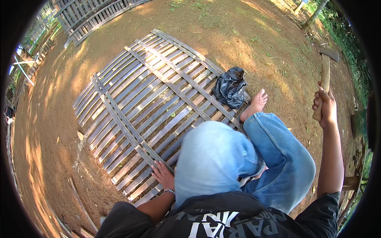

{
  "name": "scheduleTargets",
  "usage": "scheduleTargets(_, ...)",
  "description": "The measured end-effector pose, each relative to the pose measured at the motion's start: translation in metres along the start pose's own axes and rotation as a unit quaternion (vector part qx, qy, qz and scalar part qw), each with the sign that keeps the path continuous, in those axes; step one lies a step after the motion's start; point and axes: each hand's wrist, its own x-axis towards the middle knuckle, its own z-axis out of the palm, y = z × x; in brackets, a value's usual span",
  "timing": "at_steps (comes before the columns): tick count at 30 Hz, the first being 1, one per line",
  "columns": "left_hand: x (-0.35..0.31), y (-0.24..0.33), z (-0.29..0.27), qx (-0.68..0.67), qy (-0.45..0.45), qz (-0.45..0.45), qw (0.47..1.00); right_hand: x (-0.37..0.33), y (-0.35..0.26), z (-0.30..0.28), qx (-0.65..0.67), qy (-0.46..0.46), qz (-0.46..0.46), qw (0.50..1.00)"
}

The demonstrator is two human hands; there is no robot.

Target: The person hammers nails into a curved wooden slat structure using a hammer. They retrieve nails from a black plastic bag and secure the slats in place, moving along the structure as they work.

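Observation:
A panel of bamboo or wooden slats (170, 84) lies on the ground before me, with long cross strips running over its many slats. My left hand (162, 175), a bracelet at its wrist, rests fingers outstretched on the near end of a double cross strip. Off to the right, my right hand (326, 104) is wrapped round the wooden handle of a hatchet (325, 71). The hatchet is held upright, its dark metal head at the top, well apart from the panel. Whether a nail or other small piece lies by my left hand cannot be made out.
A black plastic bag (230, 88) sits on the panel's right edge, beside my bare foot (255, 105). My bent legs in blue jeans (278, 158) cover the near right corner. Another slatted panel (89, 18) stands at the far left. Loose strips (82, 204) lie at the lower left.

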Motion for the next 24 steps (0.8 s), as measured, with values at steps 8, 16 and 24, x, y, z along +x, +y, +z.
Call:
scheduleTargets(8,0.176,-0.103,-0.073,-0.531,0.129,-0.196,0.814,-0.039,0.001,-0.001,0.012,-0.033,0.004,0.999)
scheduleTargets(16,0.353,0.049,-0.196,-0.688,-0.019,0.192,0.700,-0.013,0.044,0.073,-0.001,-0.194,0.089,0.977)
scheduleTargets(24,0.403,0.279,-0.217,-0.537,-0.117,0.480,0.683,0.006,0.049,0.057,-0.033,-0.224,0.181,0.957)
